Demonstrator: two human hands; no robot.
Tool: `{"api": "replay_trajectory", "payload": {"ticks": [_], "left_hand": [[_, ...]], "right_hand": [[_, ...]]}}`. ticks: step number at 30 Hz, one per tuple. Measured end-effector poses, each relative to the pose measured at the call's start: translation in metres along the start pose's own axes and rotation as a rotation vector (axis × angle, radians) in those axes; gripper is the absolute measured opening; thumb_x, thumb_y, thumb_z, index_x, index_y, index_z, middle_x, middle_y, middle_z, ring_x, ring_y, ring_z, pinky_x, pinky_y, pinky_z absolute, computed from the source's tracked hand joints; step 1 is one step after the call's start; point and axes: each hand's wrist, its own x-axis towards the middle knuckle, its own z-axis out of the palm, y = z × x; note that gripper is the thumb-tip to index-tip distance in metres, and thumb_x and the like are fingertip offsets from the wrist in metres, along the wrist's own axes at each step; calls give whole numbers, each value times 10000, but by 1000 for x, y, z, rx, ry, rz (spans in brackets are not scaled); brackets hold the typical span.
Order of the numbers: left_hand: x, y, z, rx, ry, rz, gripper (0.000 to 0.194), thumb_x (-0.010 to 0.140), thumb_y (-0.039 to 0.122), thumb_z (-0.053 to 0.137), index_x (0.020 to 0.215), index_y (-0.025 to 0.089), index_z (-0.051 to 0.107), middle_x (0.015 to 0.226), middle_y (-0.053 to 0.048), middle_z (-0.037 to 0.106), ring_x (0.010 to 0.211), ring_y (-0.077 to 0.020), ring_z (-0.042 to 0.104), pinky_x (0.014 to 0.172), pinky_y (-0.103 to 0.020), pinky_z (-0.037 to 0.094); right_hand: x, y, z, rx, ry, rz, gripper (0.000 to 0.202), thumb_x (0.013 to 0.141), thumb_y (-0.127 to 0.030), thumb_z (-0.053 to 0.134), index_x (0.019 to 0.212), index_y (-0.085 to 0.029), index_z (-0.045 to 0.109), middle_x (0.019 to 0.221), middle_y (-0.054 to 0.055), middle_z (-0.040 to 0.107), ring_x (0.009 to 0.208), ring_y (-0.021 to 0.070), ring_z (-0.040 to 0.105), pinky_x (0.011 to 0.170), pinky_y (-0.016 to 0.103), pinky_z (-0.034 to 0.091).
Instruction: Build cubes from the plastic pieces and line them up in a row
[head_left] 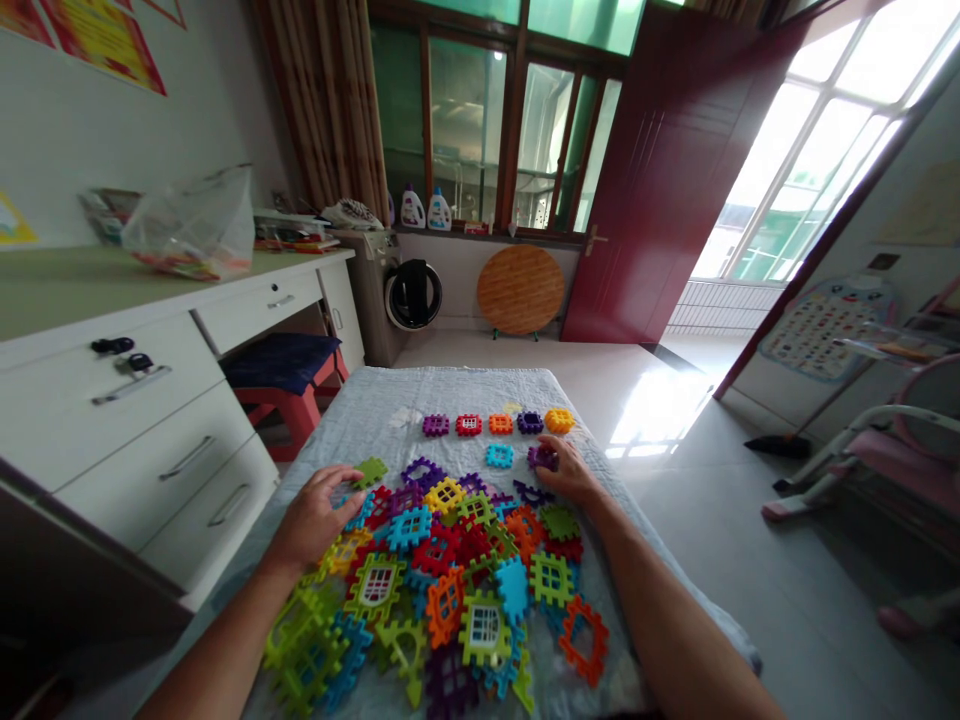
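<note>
At the right of the cloth-covered table, my right hand [568,469] has thumb and fingers closed on a small purple interlocking block [541,458]. A light-blue block [499,456] lies just left of it. My left hand [321,512] rests at the pile's left edge, fingers apart, fingertips beside a flat green piece [370,472]; I see nothing gripped in it. Between my arms spreads a heap of notched plastic pieces, among them a yellow one [445,495] and a green window piece [375,587]. Beyond them runs a row of blocks, including a red one [469,425] and a yellow one [559,420].
The pale blue tablecloth [450,385] covers the table. White drawers [172,400] and a red stool [289,375] with a dark seat stand left. Farther back are a washing machine [379,290], a round wooden tabletop [521,290] and an open red door [667,170]. A pink chair [892,450] stands right.
</note>
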Motion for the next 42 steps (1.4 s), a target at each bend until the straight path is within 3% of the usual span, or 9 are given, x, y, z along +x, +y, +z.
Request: {"api": "replay_trajectory", "payload": {"ticks": [4,9,17,21,24,31,35,37,42], "left_hand": [[-1,3,0,-27,-61,3,330,722,444,571,916,186,641,1026,-82,658,962,-233,627,904,-368,496],[-3,7,-2,-55,-68,-31,337,726,440,576,932,183,646,1005,-74,685,931,-224,652,865,-348,519],[-4,11,-3,-89,-69,-88,365,733,446,578,962,170,650,1014,-83,705,940,-232,665,839,-343,532],[-5,11,-3,-107,-76,-94,364,744,446,573,966,167,646,1001,-80,710,925,-227,670,830,-336,536],[-5,14,-4,-122,-66,-99,362,740,443,572,963,169,649,984,-71,715,908,-221,673,821,-323,537],[-4,17,-6,-134,5,-142,345,748,419,531,952,167,648,968,-65,710,881,-215,662,818,-315,526],[-2,11,-8,-142,32,-157,317,775,381,484,963,178,639,984,-58,700,902,-208,648,839,-315,509],[-1,12,-13,-138,-29,-155,310,770,371,483,963,182,636,994,-58,695,906,-211,643,830,-319,509],[0,24,-34,-139,-427,-65,434,685,372,610,1082,195,618,1147,-64,640,1038,-231,605,906,-323,475]], "right_hand": [[-1,-3,-4,27,-22,19,514,700,-343,609,1190,-202,541,1029,69,626,976,243,559,915,395,411],[-1,-4,-9,23,-100,-40,449,731,-276,546,1176,-222,565,1083,57,597,1047,241,523,943,384,385],[5,-32,4,-66,-4,-109,404,789,-350,570,1171,-220,583,1197,71,589,1140,265,445,1001,421,320],[10,-46,15,-124,-98,-172,475,824,-394,565,1282,-283,509,1310,53,535,1198,286,394,1001,460,295],[13,-48,19,-150,-169,-204,347,840,-360,552,1179,-301,591,1249,41,571,1144,270,440,974,443,319],[12,-36,19,-116,11,-198,343,749,-281,626,1089,-237,625,1073,60,624,1021,239,516,934,385,376],[9,-29,17,-68,82,-205,299,768,-305,607,1049,-209,633,1048,69,644,999,242,546,920,395,399],[8,-27,16,-70,62,-211,291,769,-325,612,1033,-203,639,1038,72,652,998,251,555,917,408,405],[7,-30,15,-64,23,-214,317,758,-330,626,1044,-193,638,1028,82,656,991,257,572,902,412,427]]}}
